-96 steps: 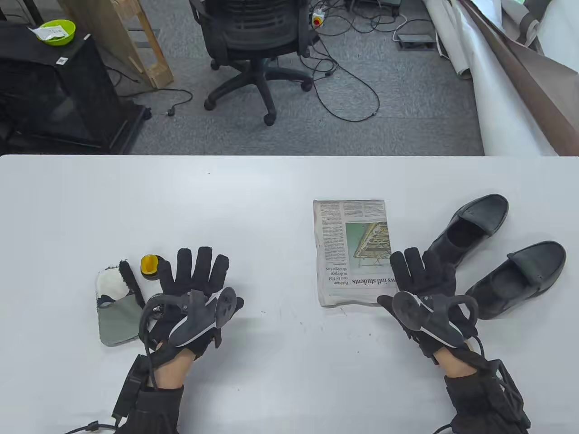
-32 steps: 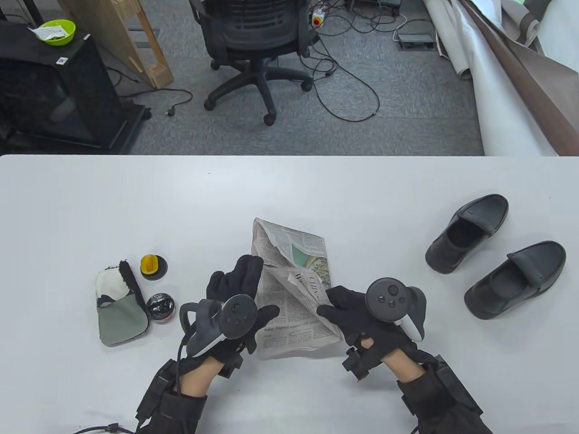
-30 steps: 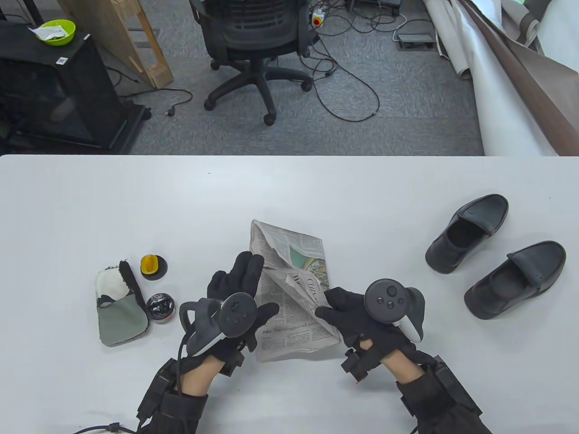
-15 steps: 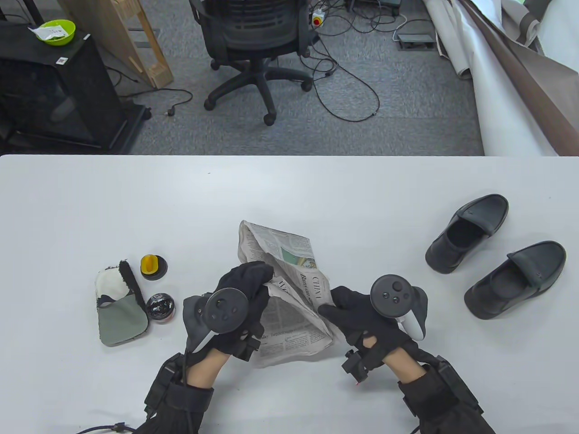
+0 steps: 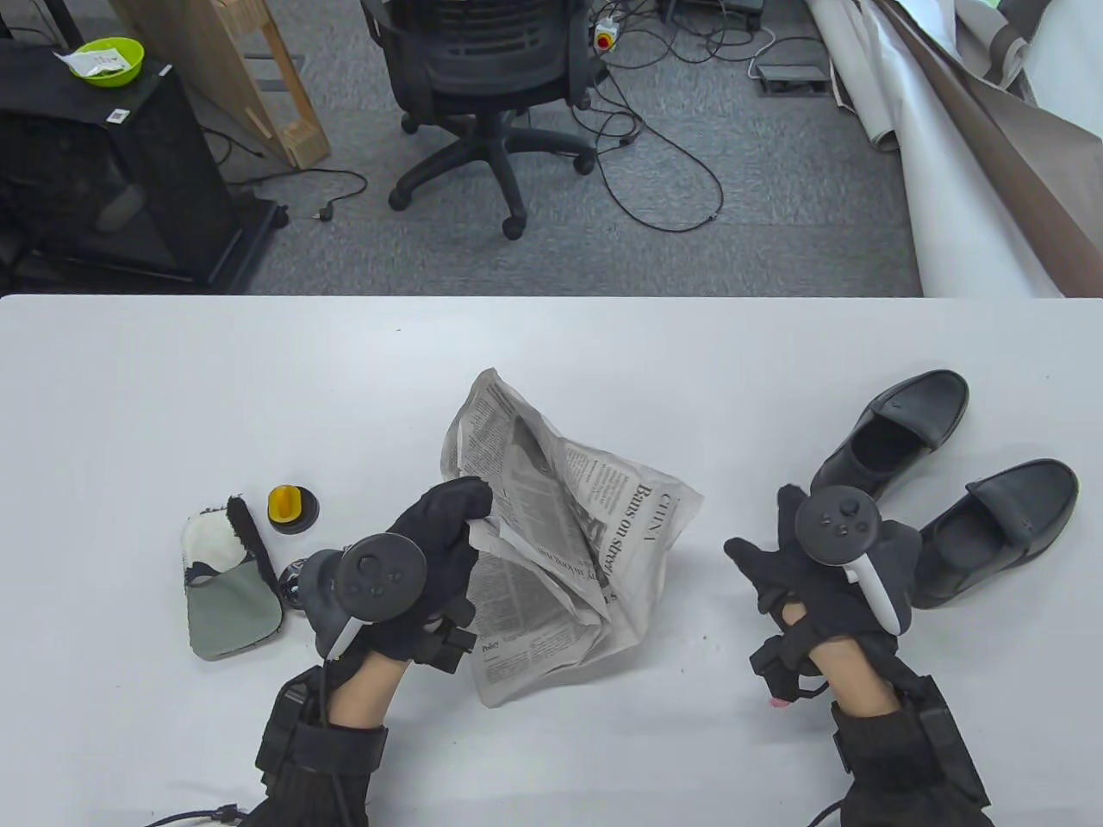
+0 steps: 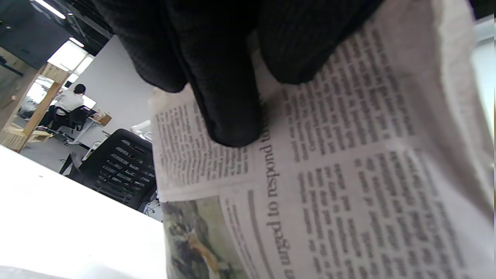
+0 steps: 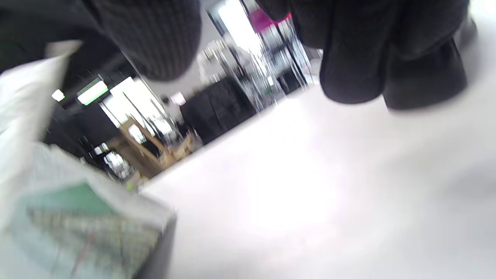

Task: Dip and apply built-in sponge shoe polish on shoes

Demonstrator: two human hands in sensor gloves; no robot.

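Crowding newspaper point(image 5: 560, 525) between hands

Left hand point(image 5: 431, 551) raised with fingers point(image 6: 228, 97) curled in a pinch; right hand point(image 5: 819, 568) hovers, loosely spread.

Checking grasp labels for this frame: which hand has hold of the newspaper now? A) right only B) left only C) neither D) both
B: the left hand pinches the newspaper at its upper left edge, and the left wrist view shows its fingers on the print, while the right hand is off to the side with nothing in it, near the shoes.
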